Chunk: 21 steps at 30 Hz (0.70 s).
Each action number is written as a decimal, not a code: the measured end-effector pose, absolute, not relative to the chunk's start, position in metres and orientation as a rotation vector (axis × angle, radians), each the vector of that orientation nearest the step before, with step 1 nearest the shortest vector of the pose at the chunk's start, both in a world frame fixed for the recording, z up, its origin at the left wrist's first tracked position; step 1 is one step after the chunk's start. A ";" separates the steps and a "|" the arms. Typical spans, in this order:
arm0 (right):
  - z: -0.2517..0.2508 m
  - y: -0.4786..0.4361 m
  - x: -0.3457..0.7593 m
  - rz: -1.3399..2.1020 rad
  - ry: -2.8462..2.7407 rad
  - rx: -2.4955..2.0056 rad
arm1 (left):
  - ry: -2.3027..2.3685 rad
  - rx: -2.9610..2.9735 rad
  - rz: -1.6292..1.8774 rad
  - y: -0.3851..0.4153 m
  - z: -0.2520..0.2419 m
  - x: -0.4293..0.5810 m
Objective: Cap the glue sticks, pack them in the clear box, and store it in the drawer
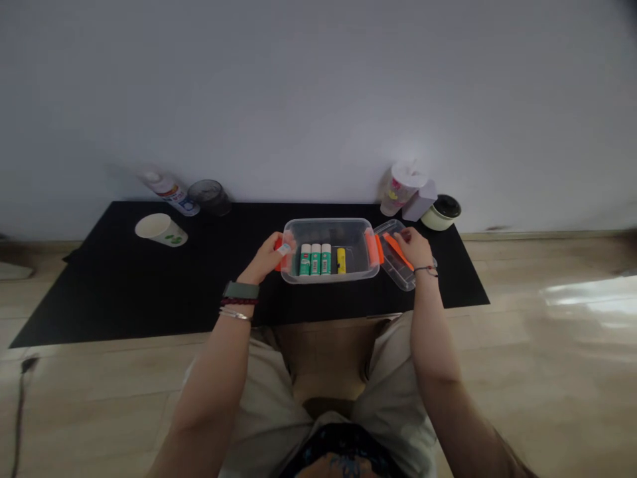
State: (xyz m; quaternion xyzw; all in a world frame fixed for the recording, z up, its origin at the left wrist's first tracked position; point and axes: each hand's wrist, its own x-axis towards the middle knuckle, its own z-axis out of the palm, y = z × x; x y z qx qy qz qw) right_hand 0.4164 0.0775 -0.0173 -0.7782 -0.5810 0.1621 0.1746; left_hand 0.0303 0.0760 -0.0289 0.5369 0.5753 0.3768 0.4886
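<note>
A clear plastic storage box (331, 279) with orange latches stands lidless on the black table. Inside it, three white-capped green glue sticks (315, 260) lie side by side, with a small yellow tube (341, 261) to their right. My left hand (266, 257) is closed on the box's left end, at the orange latch; something whitish is at the thumb. To the right of the box lies its clear lid (401, 273), which has an orange handle (398, 250). My right hand (416, 248) is over this lid, fingers bent at the handle; part of the lid is hidden beneath it.
At the left are a white paper cup (162, 230), a spray can (174, 194) and a dark tumbler (212, 197). Behind the lid stand a lidded cup (399, 189), a pale box (421, 201) and a cream pot (440, 214) with a black top. A wall backs the table (199, 292).
</note>
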 end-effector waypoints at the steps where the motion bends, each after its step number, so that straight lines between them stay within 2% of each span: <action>1: -0.021 0.080 0.425 0.416 -1.660 -2.286 | 1.401 1.311 0.910 0.076 -0.029 0.030; 7: -0.048 0.083 0.450 0.515 -1.841 -2.637 | 1.356 1.248 0.924 0.073 -0.029 0.027; 14: -0.049 0.078 0.453 0.404 -1.948 -2.609 | 1.276 1.108 0.913 0.071 -0.038 0.019; 21: -0.024 0.061 0.480 0.309 -1.641 -2.523 | 1.288 1.005 0.842 0.069 -0.034 0.019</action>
